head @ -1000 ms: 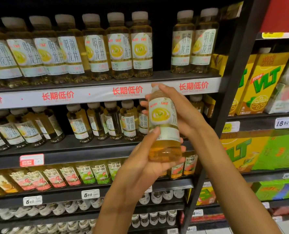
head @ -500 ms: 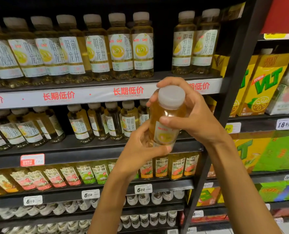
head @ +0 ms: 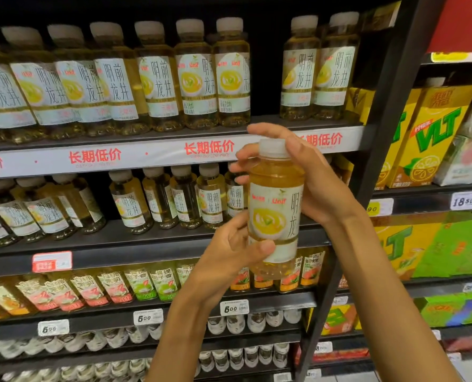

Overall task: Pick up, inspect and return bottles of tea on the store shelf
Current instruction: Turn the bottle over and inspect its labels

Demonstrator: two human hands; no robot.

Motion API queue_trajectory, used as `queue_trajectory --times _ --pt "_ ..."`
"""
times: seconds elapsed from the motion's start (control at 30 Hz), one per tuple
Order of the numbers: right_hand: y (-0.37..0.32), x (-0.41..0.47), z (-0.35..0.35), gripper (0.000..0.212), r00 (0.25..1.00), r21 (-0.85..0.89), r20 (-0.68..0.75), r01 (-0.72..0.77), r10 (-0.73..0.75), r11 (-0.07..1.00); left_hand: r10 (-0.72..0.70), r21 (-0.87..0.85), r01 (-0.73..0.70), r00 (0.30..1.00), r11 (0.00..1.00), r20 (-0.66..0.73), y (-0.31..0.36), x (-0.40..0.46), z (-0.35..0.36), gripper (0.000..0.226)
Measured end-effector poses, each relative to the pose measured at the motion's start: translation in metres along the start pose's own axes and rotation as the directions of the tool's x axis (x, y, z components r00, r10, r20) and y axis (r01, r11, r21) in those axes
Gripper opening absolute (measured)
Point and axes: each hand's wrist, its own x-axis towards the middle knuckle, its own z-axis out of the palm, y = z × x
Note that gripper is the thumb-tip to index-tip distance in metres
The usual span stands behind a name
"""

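Observation:
I hold one tea bottle [head: 274, 208] upright in front of the shelves; it has pale yellow tea, a white cap and a white label with a yellow cup picture facing me. My left hand [head: 229, 255] grips its lower part, thumb across the label. My right hand [head: 312, 183] wraps the neck and shoulder from the right, fingers around the cap. The top shelf [head: 146, 158] carries a row of matching bottles [head: 196, 75], with a gap [head: 265, 78] between the seventh bottle and the two at the right.
A second shelf holds smaller bottles of the same tea [head: 157, 199]. Lower shelves carry other labelled drinks [head: 91, 290] and white-capped bottles. A black upright post [head: 378, 150] divides off yellow and green VLT cartons [head: 433, 133] on the right.
The bottle was tipped cap-first toward me half a second ago; it now stands upright again with the label facing me, held a little lower and to the right than a second ago.

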Motion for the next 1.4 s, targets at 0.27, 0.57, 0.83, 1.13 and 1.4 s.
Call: queue_trajectory --times 0.27,0.57,0.83,1.13,1.4 --pt "-0.002 0.009 0.005 0.027 0.924 -0.215 -0.382 -0.049 -0.038 0.975 -0.025 -0.117 0.002 0.98 0.993 -0.196 -0.003 0.006 0.012 0.073" --pt "0.003 0.013 0.003 0.031 0.965 0.114 -0.216 -0.126 0.149 0.985 -0.234 -0.478 0.231 0.971 0.848 0.054 0.002 0.012 0.019 0.07" --pt "0.003 0.015 0.003 0.02 0.932 -0.166 -0.361 -0.075 0.01 0.983 -0.004 0.018 0.01 0.959 1.0 -0.284 -0.004 0.007 0.014 0.061" --pt "-0.003 0.019 -0.001 0.03 0.965 0.04 -0.23 -0.123 0.129 0.992 -0.114 -0.427 0.071 0.99 0.901 -0.077 0.006 0.013 0.024 0.073" --pt "-0.003 0.021 0.005 0.022 0.963 0.073 -0.244 -0.098 0.113 0.992 -0.139 -0.257 0.092 0.975 0.962 -0.173 0.004 0.009 0.023 0.075"
